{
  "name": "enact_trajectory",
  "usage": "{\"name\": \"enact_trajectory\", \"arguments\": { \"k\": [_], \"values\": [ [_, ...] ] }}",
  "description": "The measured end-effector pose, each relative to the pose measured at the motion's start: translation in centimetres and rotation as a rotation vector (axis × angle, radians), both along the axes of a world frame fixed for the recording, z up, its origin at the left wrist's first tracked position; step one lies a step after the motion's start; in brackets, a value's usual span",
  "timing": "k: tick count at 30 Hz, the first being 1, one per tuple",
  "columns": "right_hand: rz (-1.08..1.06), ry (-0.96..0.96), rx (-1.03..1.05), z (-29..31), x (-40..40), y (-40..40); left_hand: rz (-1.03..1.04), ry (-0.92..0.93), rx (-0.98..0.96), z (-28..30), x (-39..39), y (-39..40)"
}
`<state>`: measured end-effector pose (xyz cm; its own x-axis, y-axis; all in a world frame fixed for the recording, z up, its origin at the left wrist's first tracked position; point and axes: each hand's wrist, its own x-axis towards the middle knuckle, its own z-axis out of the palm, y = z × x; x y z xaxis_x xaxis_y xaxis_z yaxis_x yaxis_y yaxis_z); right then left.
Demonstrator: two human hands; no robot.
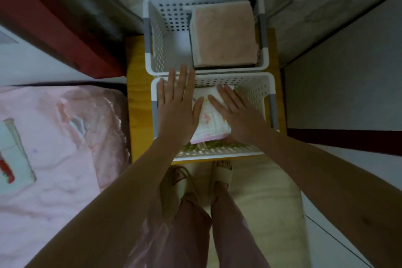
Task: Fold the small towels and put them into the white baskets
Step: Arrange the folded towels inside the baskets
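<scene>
A pink bed (54, 148) crowds the left edge of the yellow stand (139, 115). In the near white basket (256, 93), the left hand (177, 111) and right hand (237, 115) press flat, fingers straight, on a folded white towel (212, 124). The far basket (165, 28) holds a folded pink towel (224, 35) at its right side.

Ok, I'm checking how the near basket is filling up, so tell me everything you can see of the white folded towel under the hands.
The white folded towel lies flat in the near white basket, toward its left half, folded into a thick rectangle. The cloth looks soft and layered, white with faint pink and green prints and a pink trim at its near edge. The right hand rests flat on it with straight fingers; the left hand lies open at its left edge, over the basket's rim. Something green-patterned shows beneath it.
</scene>
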<state>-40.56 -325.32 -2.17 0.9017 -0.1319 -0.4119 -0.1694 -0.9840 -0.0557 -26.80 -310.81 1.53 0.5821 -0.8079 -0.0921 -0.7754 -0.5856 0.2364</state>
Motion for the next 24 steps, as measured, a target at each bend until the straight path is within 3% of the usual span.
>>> {"name": "enact_trajectory", "arguments": {
  "k": [7,9,12,14,17,20,24],
  "values": [
    [-0.028,0.017,0.004,0.5,0.2,0.3,-0.004,0.003,0.051,0.8,0.0,-0.2],
    [-0.116,0.007,0.087,1.8,-0.2,0.9,-0.028,-0.008,0.069,1.2,0.2,-0.1],
    [-0.740,-0.183,0.543,4.3,0.0,3.1,-0.063,-0.031,0.093,1.6,0.8,0.4],
    [-1.054,-0.396,0.676,5.0,1.2,4.6,-0.132,-0.036,0.094,1.6,0.8,0.9],
    [-1.065,-0.352,0.519,4.3,3.3,6.2,-0.323,-0.001,0.103,1.1,0.7,1.9],
    [-1.018,-0.323,0.438,2.6,4.1,6.6,-0.500,0.055,0.289,0.3,1.3,2.6],
    [-0.970,-0.285,0.377,0.9,3.2,6.1,-0.470,0.068,0.452,-0.3,1.5,1.5]
  ]
}}
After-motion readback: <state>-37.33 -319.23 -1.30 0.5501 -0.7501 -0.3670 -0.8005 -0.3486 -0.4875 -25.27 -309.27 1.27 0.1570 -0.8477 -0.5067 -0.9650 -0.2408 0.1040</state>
